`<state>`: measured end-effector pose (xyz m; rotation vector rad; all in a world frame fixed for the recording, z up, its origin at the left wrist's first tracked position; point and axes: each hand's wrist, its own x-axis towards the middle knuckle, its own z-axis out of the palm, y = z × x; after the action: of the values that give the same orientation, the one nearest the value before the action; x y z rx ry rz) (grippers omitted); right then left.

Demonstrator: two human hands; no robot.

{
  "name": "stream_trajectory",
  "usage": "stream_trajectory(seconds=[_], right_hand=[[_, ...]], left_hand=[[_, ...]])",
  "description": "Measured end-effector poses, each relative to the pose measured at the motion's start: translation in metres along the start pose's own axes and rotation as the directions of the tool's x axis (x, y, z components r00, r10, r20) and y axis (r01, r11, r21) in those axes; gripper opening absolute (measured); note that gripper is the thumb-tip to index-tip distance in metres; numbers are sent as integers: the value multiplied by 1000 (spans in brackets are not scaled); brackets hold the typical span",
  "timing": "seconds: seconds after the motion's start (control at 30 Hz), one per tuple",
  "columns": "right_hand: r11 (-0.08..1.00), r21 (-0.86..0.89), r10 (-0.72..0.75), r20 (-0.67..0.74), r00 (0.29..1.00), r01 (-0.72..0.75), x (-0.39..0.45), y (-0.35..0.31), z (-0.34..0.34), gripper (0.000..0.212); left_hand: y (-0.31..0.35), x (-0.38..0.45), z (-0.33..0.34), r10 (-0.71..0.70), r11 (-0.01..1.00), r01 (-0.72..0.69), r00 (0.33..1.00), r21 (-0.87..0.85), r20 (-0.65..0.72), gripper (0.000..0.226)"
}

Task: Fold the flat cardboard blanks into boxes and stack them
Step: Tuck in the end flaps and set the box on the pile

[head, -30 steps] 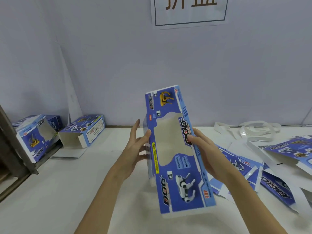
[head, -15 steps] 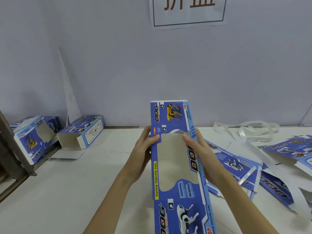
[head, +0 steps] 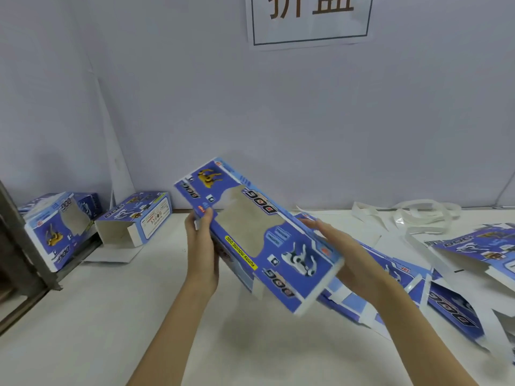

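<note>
I hold a blue cardboard blank with a window cut-out and dog pictures above the white table; it lies slanted, its far end up-left. My left hand grips its left long edge, thumb on top. My right hand holds the right long edge from beneath, mostly hidden behind the card. More flat blue blanks lie spread on the table to the right. Two folded boxes, one upright and one lying with its open end toward me, stand at the far left.
White packing straps lie at the back right by the wall. A dark metal frame borders the table on the left. A paper sign hangs on the wall above.
The blank has turned from nearly lengthwise toward me to a slant, its far end swung left and its near end right. My right hand has shifted down along its right edge.
</note>
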<state>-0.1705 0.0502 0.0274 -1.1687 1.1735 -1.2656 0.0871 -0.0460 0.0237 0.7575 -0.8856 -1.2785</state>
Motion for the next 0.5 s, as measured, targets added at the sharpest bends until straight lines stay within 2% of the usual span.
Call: stream_trajectory(seconds=[0.03,0.13,0.2,0.33,0.43,0.5], right_hand=[[997,67,51,-15,999,-49,3,-1,4,45],[982,187,50,-75,996,-36,1,4,8,62],[952,300,100,-117,988,-60,4,3,20,64],[861,507,171,-239,956,-27,5,9,32,55],[807,591,175,-239,955,0,5,8,31,51],[786,618,162,-235,958,19,4,5,30,55]], left_hand=[[-1,1,-1,-7,1000,6,999,-29,-45,30],[-3,-1,2,-71,989,57,992,-140,-100,31],[-4,-4,6,-136,975,126,990,-181,-47,30],[-8,-10,13,-297,940,306,952,-150,82,31],[-12,-13,14,-384,905,404,911,-135,152,50],[-12,-14,12,-418,888,442,891,-130,178,53]])
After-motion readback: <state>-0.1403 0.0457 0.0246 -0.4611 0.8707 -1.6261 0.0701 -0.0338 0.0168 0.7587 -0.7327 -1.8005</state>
